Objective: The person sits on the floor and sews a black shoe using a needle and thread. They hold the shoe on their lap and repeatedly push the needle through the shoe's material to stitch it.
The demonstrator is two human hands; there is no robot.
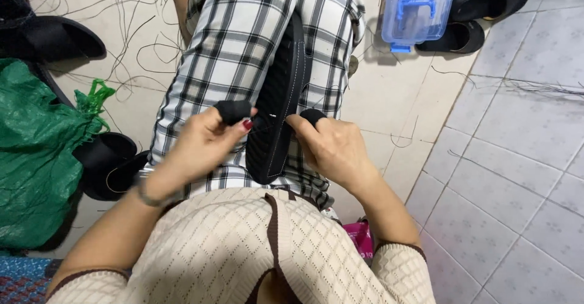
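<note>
at the left edge of the floor a green woven sack (33,158) lies bunched, with dark shoe uppers (109,164) tucked against it and loose black threads (140,42) scattered over the tiles beyond. the left hand (204,143) is closed in a pinch, a black finger guard (234,110) on one fingertip, gripping what looks like a needle or thread at the side of the black shoe sole (283,97). the sole stands on edge in the lap, clamped between the knees of the checked trousers (234,42), running from the waist outward. a line of pale stitches shows along the far part of its rim, so that stretch seems sewn, while the near part by the hands looks like the stretch left to do. the right hand (334,149) is curled against the sole's other side, also with a black guard on a fingertip, steadying it. further right, a clear blue lidded box (417,15) and black slippers (480,9) sit at the top edge. the pale tiled floor (523,176) to the right gives open room for the right elbow; the sack crowds the left.
</note>
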